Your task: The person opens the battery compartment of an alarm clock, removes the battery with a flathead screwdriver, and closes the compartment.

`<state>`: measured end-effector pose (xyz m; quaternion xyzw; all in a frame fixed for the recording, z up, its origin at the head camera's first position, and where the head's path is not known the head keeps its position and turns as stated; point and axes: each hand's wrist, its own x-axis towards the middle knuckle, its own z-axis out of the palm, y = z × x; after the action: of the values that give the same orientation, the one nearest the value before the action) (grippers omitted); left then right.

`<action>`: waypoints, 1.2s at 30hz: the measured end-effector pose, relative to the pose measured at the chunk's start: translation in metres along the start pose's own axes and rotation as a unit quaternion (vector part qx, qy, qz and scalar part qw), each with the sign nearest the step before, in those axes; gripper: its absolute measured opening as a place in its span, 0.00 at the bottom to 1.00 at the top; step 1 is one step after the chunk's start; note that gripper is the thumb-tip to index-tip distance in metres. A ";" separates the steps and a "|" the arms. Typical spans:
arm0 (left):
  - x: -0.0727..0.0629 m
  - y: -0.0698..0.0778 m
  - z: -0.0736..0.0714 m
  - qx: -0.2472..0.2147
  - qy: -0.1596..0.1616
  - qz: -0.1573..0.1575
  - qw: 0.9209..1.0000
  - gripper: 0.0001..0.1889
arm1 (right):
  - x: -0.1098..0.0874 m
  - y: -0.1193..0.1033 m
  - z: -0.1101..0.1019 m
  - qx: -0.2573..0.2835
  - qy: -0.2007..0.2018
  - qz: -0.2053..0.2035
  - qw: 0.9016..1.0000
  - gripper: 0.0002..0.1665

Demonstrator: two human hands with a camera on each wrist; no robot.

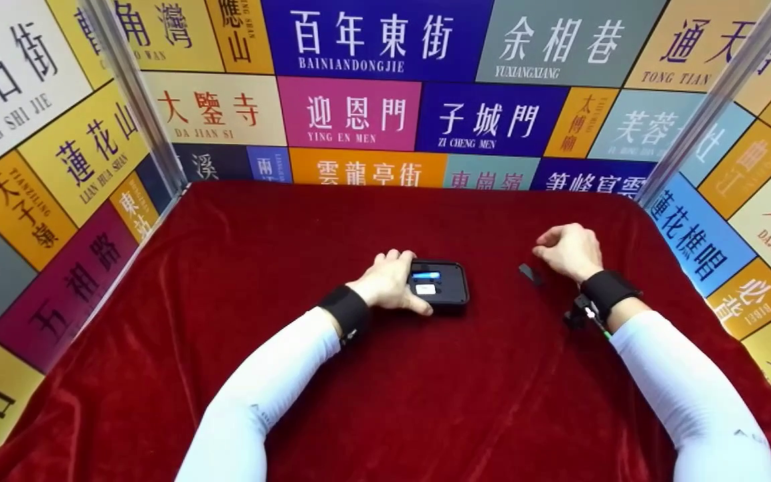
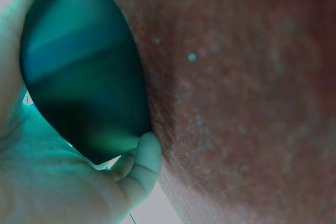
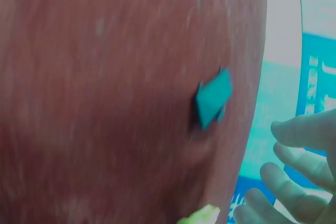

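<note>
My left hand (image 1: 389, 281) grips the left side of a black rectangular case (image 1: 451, 282) lying on the cloth, thumb at its near edge and fingers at its far edge. Inside the case are a blue stick-like piece (image 1: 427, 275) and a small white piece (image 1: 425, 289). The left wrist view shows the dark side of the case (image 2: 84, 72) between thumb and fingers. To the right, my right hand (image 1: 569, 251) hovers with loosely bent fingers (image 3: 294, 129) and holds nothing. A small flat dark grey piece (image 1: 530, 274) lies on the cloth just left of that hand.
A dark red velvet cloth (image 1: 359, 388) covers the table. Panels with colourful printed signs (image 1: 379, 40) stand behind and at both sides, with clear corner posts (image 1: 141, 107). Both wrists wear black straps (image 1: 610, 293) with cameras.
</note>
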<state>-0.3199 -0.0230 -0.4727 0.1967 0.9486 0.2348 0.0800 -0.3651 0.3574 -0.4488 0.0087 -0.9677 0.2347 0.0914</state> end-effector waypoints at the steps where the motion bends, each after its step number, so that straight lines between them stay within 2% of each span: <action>1: 0.000 0.000 0.000 0.000 0.001 0.000 1.000 0.57 | -0.001 -0.005 0.002 0.000 -0.003 -0.009 1.000 0.16; 16: 0.003 0.000 -0.004 0.005 -0.003 -0.004 1.000 0.58 | -0.014 -0.062 0.024 0.025 -0.056 -0.095 0.994 0.13; 26: 0.002 0.000 0.000 0.011 -0.003 -0.006 1.000 0.58 | -0.036 -0.108 0.046 0.047 -0.073 -0.157 0.984 0.09; 31: 0.003 0.000 0.000 0.018 -0.003 -0.004 1.000 0.57 | -0.044 -0.125 0.058 0.051 -0.079 -0.196 0.976 0.07; 36: 0.002 0.000 0.000 0.029 -0.003 -0.003 1.000 0.56 | -0.050 -0.133 0.068 0.050 -0.061 -0.217 0.973 0.07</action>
<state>-0.3215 -0.0217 -0.4728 0.1964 0.9555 0.2060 0.0777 -0.3200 0.2073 -0.4571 0.2378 -0.9335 0.2560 0.0808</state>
